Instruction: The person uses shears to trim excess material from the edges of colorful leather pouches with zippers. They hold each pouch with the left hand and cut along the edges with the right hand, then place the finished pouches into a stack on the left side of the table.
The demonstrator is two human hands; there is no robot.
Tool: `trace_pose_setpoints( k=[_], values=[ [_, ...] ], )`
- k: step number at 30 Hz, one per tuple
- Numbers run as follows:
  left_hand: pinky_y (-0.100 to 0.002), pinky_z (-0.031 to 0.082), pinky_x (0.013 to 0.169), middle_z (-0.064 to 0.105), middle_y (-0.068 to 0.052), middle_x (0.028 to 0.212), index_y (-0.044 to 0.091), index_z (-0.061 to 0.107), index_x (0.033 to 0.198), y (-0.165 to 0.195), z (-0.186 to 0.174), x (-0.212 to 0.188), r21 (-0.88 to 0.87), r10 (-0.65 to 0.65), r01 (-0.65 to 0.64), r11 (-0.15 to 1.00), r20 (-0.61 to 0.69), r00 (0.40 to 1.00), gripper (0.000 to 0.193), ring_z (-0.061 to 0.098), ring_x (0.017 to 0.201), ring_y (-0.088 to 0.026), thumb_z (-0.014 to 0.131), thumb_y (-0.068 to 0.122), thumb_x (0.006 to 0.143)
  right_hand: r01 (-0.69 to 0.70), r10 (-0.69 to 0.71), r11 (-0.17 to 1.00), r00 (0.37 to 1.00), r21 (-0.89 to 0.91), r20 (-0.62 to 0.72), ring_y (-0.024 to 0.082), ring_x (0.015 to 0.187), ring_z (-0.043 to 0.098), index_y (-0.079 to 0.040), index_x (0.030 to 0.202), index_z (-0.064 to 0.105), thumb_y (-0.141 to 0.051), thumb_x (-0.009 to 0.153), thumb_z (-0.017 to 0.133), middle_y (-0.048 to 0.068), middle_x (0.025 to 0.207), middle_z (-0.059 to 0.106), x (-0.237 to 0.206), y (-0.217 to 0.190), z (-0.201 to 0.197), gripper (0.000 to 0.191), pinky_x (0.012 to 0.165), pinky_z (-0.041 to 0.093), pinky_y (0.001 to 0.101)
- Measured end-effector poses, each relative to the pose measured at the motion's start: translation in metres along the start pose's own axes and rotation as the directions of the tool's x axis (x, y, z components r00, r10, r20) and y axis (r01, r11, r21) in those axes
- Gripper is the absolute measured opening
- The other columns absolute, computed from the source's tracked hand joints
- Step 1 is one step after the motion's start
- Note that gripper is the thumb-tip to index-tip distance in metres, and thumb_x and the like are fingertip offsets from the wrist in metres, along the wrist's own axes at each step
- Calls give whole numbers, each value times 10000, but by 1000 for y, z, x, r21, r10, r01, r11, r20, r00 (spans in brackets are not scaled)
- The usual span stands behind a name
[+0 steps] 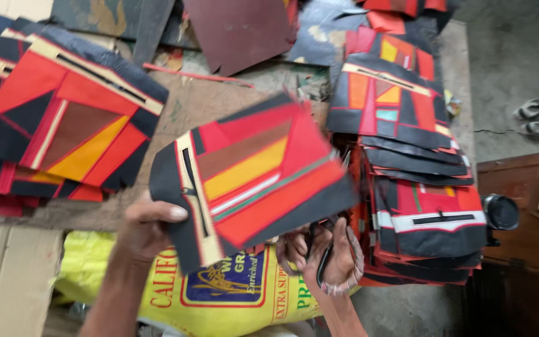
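My left hand [145,228] grips the lower left corner of a patchwork panel [251,175] of black, red, yellow and brown pieces with a zip slot, holding it up and tilted. My right hand [325,256] is under the panel's lower right edge, fingers through the loops of dark scissors [325,249] whose blades are hidden behind the panel. A stack of similar panels [63,118] lies on the left, another tall stack [419,187] on the right.
A worn table top [201,106] carries both stacks and loose dark sheets [238,28] at the back. A yellow printed sack [232,293] lies below, cardboard [7,281] at lower left. A wooden cabinet [525,231] and sandals [534,118] are on the right.
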State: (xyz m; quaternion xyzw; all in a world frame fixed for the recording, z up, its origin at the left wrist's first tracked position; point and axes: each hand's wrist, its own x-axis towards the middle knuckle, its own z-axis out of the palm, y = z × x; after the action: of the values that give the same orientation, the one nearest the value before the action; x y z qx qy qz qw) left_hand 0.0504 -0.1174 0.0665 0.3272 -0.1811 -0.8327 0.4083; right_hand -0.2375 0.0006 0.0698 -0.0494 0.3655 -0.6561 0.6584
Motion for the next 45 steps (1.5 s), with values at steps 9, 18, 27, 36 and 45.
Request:
trace_pose_setpoints(
  k=[9,18,27,36,45],
  values=[
    [-387,585,881,687,-167,1182,-67,561,1304,32,-30,10,371,-35,52,927,-54,998,563,687,1022,-225,707,26,768,-2,-23,976,993,-218,-112,157,446,493,-79,842,582,-168,922,671,12,620,493,21,21,-18,149,376,388,360],
    [-561,281,1257,545,-149,1475,23,504,1438,-78,18,-10,-222,268,-216,951,236,934,798,459,1437,-338,825,424,827,51,-49,965,999,-257,12,151,478,525,-47,883,599,-122,935,640,38,644,552,26,32,6,100,392,436,359],
    [-276,616,676,738,-97,970,-12,687,1053,-77,41,50,-221,240,-265,939,-132,962,137,728,821,-163,744,-7,928,184,-291,838,947,-513,-136,151,465,527,11,825,614,-127,988,611,59,628,554,-2,31,-12,214,422,397,300],
    [-342,656,780,728,-167,1049,-76,673,1079,-69,42,71,-234,311,-330,914,-115,943,150,749,909,-228,720,-2,957,-39,21,851,999,-523,-41,173,682,577,47,1099,566,-249,912,557,96,822,563,-59,64,-51,351,628,468,322],
    [-472,668,831,720,-235,1130,-123,633,1188,-72,70,53,-176,259,-257,950,-9,966,285,746,972,-310,687,45,964,78,13,585,994,-807,106,129,669,533,-2,994,583,-355,921,565,57,798,566,-28,44,-4,361,620,446,295]
  ],
)
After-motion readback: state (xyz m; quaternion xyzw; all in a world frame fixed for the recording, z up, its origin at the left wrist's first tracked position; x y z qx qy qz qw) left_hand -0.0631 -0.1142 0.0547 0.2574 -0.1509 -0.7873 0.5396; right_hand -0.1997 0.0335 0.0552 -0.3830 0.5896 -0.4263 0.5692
